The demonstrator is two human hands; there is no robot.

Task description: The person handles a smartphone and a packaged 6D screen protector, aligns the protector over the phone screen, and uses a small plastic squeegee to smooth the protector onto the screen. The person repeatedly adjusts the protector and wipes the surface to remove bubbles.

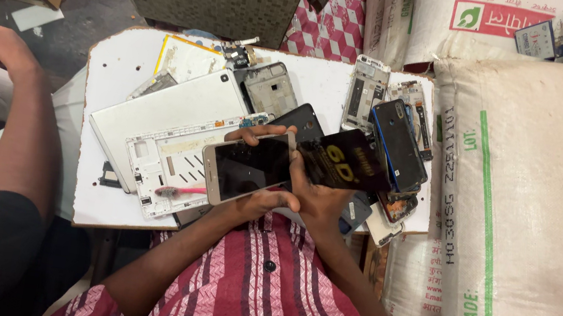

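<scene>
Both my hands hold a gold-edged smartphone [249, 168] with a dark screen, tilted above the near edge of a white worktop [120, 68]. My left hand [260, 200] cradles it from below, fingers curling over its far edge. My right hand [320, 194] grips the phone's right end and also pinches a black packet with gold print [346, 163].
The worktop carries a white tablet back [167, 108], a white phone frame [169, 161] with a pink-handled tool [181, 190], a blue-edged phone [399, 146] and several other phone parts. Large white sacks [541, 219] stand at the right. Another person's arm [26, 121] and hands are at the left.
</scene>
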